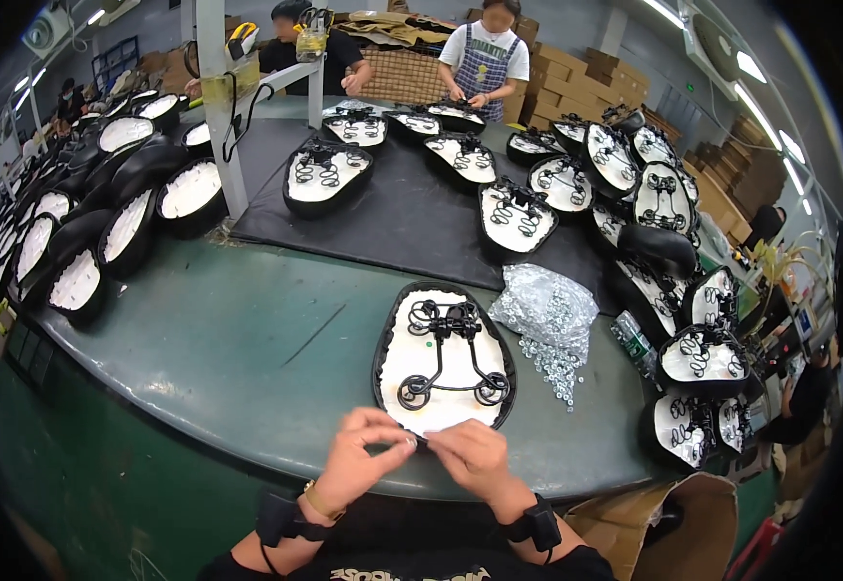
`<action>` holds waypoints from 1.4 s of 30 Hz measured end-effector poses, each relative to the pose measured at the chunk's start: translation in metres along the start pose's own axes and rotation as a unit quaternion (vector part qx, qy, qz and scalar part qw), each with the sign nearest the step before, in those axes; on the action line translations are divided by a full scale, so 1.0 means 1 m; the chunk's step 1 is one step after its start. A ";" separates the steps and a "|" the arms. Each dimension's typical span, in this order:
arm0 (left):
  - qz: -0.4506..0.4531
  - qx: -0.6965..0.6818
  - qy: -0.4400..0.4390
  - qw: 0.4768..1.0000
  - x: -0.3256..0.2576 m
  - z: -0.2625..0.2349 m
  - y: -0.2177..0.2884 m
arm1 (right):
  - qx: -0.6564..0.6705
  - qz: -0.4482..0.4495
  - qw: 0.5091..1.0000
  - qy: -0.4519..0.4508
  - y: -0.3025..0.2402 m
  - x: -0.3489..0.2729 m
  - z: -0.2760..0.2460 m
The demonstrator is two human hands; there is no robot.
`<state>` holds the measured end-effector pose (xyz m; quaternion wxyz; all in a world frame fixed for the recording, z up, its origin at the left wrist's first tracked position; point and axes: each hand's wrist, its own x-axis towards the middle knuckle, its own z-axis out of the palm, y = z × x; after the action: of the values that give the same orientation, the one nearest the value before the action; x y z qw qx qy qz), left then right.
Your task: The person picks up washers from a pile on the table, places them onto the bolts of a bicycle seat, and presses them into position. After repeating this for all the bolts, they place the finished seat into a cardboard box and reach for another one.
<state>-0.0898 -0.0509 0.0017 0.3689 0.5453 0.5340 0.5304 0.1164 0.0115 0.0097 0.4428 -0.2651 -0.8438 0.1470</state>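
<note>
A bicycle saddle [408,360] lies upside down in front of me, its white underside up and its rim black. Black coil springs and a wire frame [457,324] stand on that underside. My left hand [368,450] is closed in a pinch at the saddle's near edge, with a tiny pale spot at the fingertips too small to name. Beside it my right hand [472,455] also pinches, fingertips close to the same edge; what it holds, if anything, is hidden. Behind and right of the saddle, a clear plastic bag [544,305] spills small metal nuts [557,366] onto the table.
The green table [247,320] carries a black mat [392,208] with several sprung saddles. More saddles pile up at right [702,356] and, without springs, at left [191,191]. A metal post [218,107] rises at left. A bottle [634,341] lies right; two people work across the table.
</note>
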 end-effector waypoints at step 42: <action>0.040 0.161 -0.073 0.983 0.094 0.002 -0.064 | -0.201 0.013 0.978 -0.055 0.036 0.021 0.030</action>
<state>-0.1124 0.0509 -0.0431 0.2928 0.6559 0.5616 0.4107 0.0932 0.0527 -0.0107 0.3315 -0.3515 -0.8755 -0.0054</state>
